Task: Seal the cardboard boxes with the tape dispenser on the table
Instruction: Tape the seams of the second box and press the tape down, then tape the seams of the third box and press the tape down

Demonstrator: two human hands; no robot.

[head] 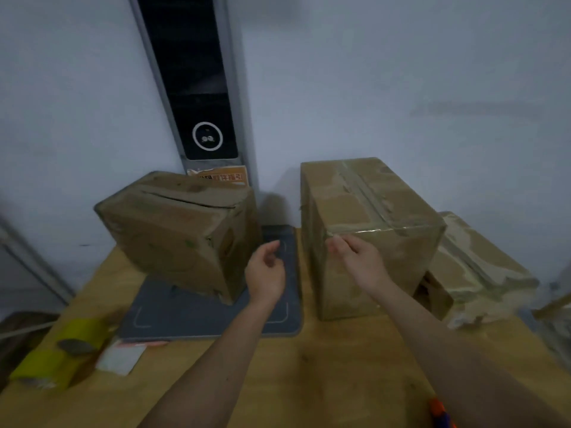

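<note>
A tall cardboard box (370,211) stands at centre right, with clear tape along its top seam and over its near top edge. My right hand (355,257) presses its fingertips against the box's front face just under that taped edge. My left hand (265,273) hovers loosely curled and empty between this box and a second cardboard box (179,230), which sits tilted on a grey mat and shows an unsealed slit on top. Two yellow tape rolls (58,353) lie at the table's left front corner.
A third, torn and taped box (475,267) lies low at the right. The grey mat (173,316) covers the table's middle left. A white card (120,358) lies beside the rolls. A tall dark panel (197,81) stands against the wall. An orange object (438,412) peeks in at the bottom edge.
</note>
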